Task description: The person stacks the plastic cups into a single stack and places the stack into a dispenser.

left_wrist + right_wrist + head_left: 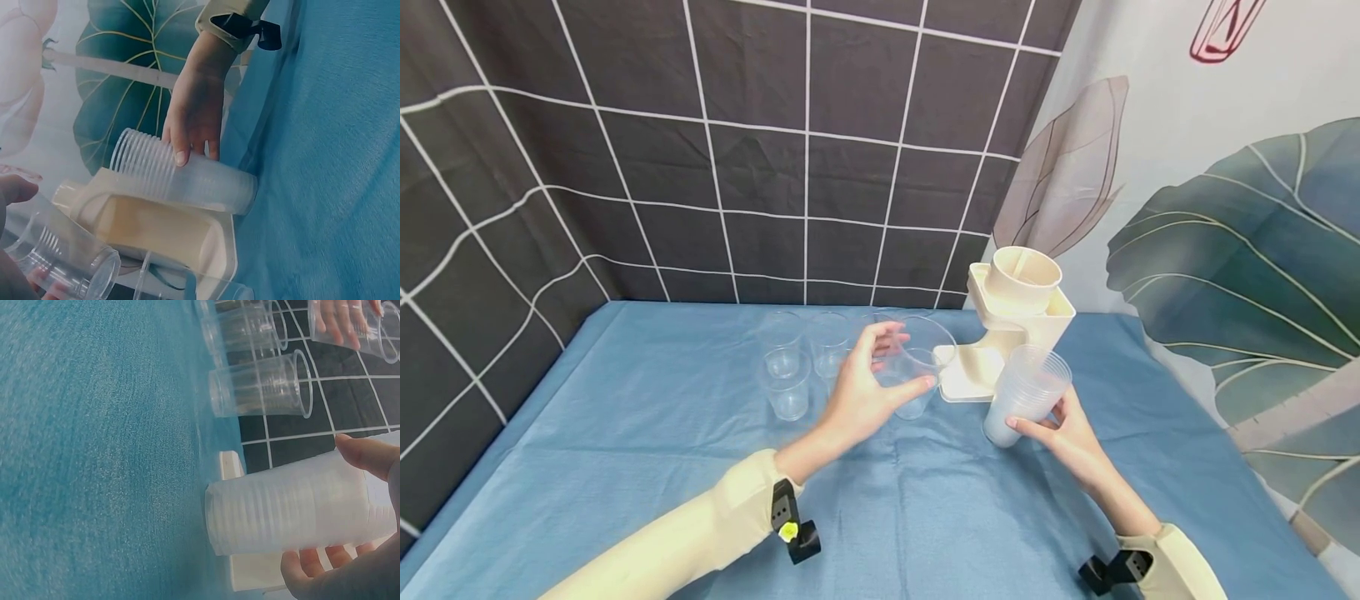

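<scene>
My left hand (pixel 861 387) holds a single clear plastic cup (pixel 934 332) between thumb and fingers, raised over the cloth. In the left wrist view this cup (pixel 75 259) is tilted on its side, close to the camera. Below it in the head view stands another clear cup (pixel 914 407), partly overlapped by the held one. My right hand (pixel 1071 437) grips a tall stack of nested plastic cups (pixel 1024 396) round its side, thumb in front. The stack leans slightly, its base close to the cloth. In the right wrist view the stack (pixel 281 509) fills the lower right.
Several clear cups (pixel 787 392) stand in rows left of centre on the blue cloth (pixel 625 433). A cream plastic stand with a round holder on top (pixel 1022 292) is just behind the stack. A dark gridded curtain (pixel 760 167) hangs along the back.
</scene>
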Demonstrator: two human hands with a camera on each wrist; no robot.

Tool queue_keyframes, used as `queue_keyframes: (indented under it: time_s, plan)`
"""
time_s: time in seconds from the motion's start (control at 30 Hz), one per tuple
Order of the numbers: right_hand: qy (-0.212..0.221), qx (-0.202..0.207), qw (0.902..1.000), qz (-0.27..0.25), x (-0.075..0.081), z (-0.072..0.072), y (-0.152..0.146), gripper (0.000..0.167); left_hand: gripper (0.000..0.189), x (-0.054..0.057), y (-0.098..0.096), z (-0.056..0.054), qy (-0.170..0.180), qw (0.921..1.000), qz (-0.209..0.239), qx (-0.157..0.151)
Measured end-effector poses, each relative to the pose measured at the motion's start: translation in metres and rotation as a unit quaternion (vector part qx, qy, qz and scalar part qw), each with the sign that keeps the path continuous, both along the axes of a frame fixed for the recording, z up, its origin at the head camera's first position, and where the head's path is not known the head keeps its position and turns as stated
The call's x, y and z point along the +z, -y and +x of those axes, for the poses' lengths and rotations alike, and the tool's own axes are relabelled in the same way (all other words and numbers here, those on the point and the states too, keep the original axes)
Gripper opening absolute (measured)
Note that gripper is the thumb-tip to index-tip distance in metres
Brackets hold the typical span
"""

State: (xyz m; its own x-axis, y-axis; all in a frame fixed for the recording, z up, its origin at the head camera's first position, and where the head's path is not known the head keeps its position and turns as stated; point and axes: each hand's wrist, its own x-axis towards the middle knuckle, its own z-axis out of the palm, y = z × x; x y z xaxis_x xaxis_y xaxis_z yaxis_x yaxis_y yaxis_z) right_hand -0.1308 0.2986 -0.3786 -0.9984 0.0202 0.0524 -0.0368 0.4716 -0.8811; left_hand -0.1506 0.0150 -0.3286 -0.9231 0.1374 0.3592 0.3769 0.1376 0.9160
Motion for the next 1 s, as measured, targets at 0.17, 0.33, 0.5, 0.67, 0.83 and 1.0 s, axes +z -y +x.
queue_keyframes:
  time_s: [0.17, 0.33, 0.5, 0.67, 0.83, 1.0]
  plan:
    - [-0.004, 0.000, 1.0000, 0.001, 0.000, 0.000, 0.000, 0.088, 0.065, -0.001, -0.005, -0.001, -0.008, 1.0000, 0.004, -0.004]
    - [-0.006, 0.004, 1.0000, -0.002, 0.000, 0.000, 0.000, 0.087, 0.064, -0.001, -0.010, -0.001, -0.009, 0.9998, 0.008, -0.015]
    - [-0.005, 0.003, 1.0000, -0.004, 0.000, 0.001, 0.000, 0.088, 0.064, -0.002, -0.014, -0.001, -0.015, 0.9998, 0.000, -0.015]
    - [-0.009, 0.003, 0.9999, -0.007, -0.001, 0.000, 0.000, 0.087, 0.063, -0.001, -0.019, -0.002, -0.024, 0.9996, -0.003, -0.012]
    - [-0.011, 0.004, 0.9998, -0.013, -0.001, -0.001, 0.000, 0.087, 0.064, 0.000, -0.024, -0.002, -0.028, 0.9995, -0.010, -0.010]
    - [-0.011, 0.005, 0.9999, -0.011, -0.002, -0.001, 0.000, 0.088, 0.065, 0.003, -0.027, -0.002, -0.035, 0.9991, -0.019, -0.012]
